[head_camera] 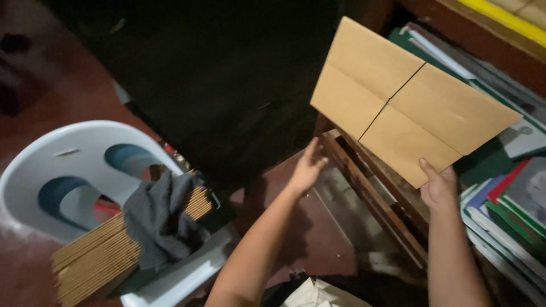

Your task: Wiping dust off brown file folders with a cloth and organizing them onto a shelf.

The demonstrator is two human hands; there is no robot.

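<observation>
My right hand (438, 185) grips the lower corner of a flat brown cardboard piece (406, 99), a folded box with a seam across its middle, held tilted up in the air. My left hand (307, 167) is open, fingers apart, just left of the cardboard's lower edge and above a dark wooden frame (369, 196); it holds nothing. Both forearms reach in from the bottom of the view.
A white plastic chair (74, 170) at the left carries a stack of flat cardboard pieces (96, 250) with a grey cloth (162, 219) on top. Piles of books and folders (506, 210) lie at the right. A large dark object fills the upper middle.
</observation>
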